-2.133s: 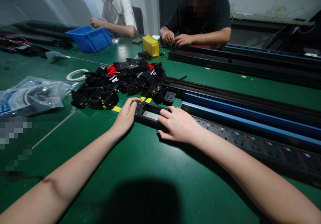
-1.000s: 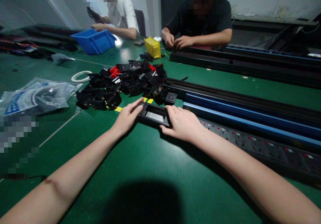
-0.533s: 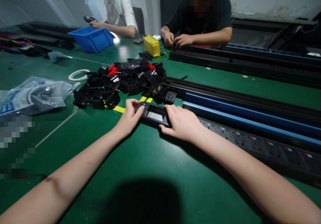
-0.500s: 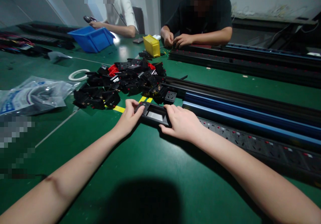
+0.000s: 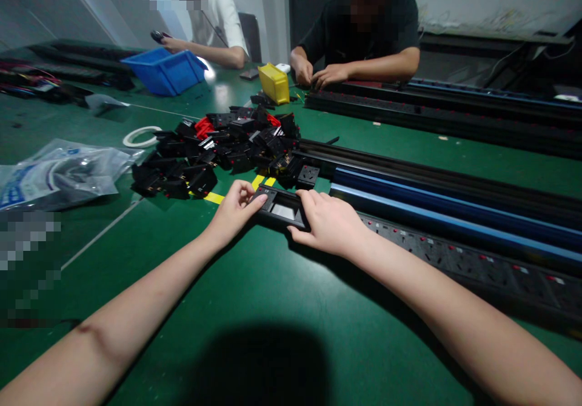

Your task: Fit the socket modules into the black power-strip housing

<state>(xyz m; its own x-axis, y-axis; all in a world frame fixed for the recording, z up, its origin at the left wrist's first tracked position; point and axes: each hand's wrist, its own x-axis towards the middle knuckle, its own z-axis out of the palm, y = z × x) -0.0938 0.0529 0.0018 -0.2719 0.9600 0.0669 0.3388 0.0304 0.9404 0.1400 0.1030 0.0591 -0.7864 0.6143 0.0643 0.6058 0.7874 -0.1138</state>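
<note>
A long black power strip [image 5: 454, 263] with red-marked sockets lies across the green table [image 5: 254, 297], running off to the right. Its left end is a black frame with a pale window [image 5: 282, 210]. My left hand [image 5: 233, 211] grips that end of the strip, thumb over the top edge and fingers curled around the corner. My right hand [image 5: 331, 224] clamps the strip just right of the window, fingers pressed on its top. A pile of black socket modules [image 5: 218, 148], a few red, lies just beyond my hands.
Black and blue rails [image 5: 445, 197] lie beyond the strip. A plastic bag [image 5: 59, 173] and a white tape ring [image 5: 140, 136] lie at left. A blue bin [image 5: 166, 69] and yellow box [image 5: 274, 83] stand farther back. Two other people work across the table.
My left hand went from lying flat beside the strip's end to gripping its corner. My right hand slid a little right, uncovering the window. The strip's end shifted slightly right.
</note>
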